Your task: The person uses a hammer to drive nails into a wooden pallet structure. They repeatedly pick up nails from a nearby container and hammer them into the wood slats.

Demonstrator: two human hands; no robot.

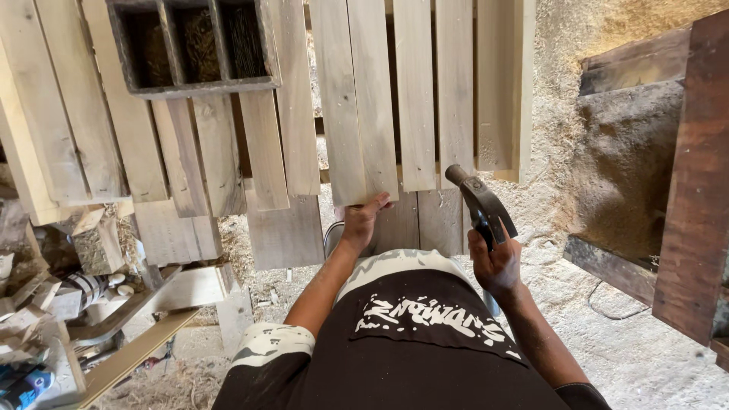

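Centre of the frame: the left hand (363, 220) pinches the near end of a pale wooden plank (357, 99), fingers curled over its lower edge and steadying it where it lies among the other planks (425, 91). Right of centre, the right hand (493, 262) is wrapped tight around a hammer (480, 203), its dark head raised and tilted toward the upper left, hovering clear of the wood.

How far along? Judging by the lay of things, a good row of boards already runs side by side across the top half of the picture, resting on cross pieces below. The left-hand group looks staggered and uneven at its near ends, so lining up and fixing seem to remain. Whether any nail is driven in the held plank, I cannot tell; none shows.

Upper left sits a divided wooden box (194, 45) with dark compartments, resting on the planks. Lower left, offcuts and scraps (91, 288) pile up; sawdust covers the floor (645, 357).
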